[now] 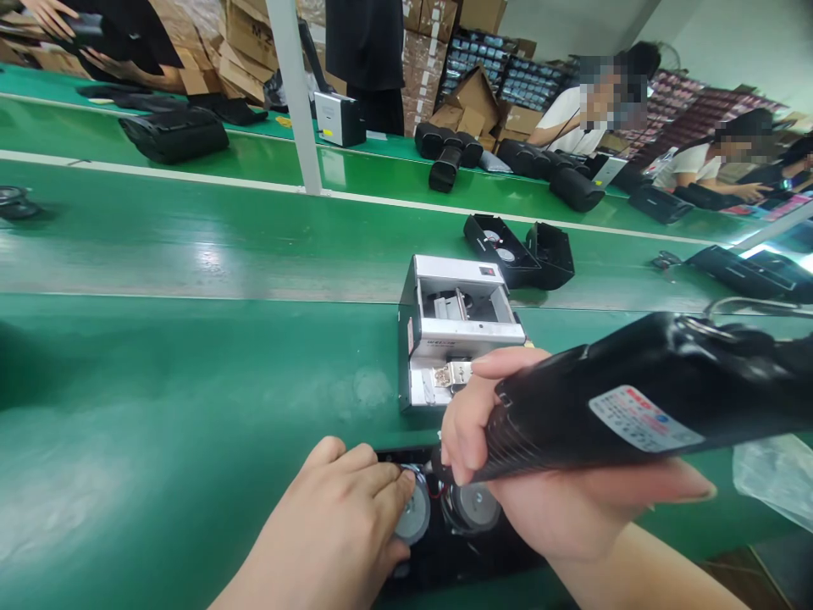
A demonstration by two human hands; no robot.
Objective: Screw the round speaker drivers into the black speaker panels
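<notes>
My right hand is wrapped round a black electric screwdriver with a white label on its side. Its tip points down and left, at the edge of a round speaker driver in a black housing. My left hand has its fingers curled over that same driver, holding it by the edge. Beside it sits a second speaker driver, with thin red wires between the two. Whether the tip touches a screw is hidden. Just behind stands a silver screw feeder.
Open black speaker housings lie beyond the feeder on the green bench. A clear plastic bag is at the right. A white post rises at the bench divider. Co-workers, black cases and cartons are across the line.
</notes>
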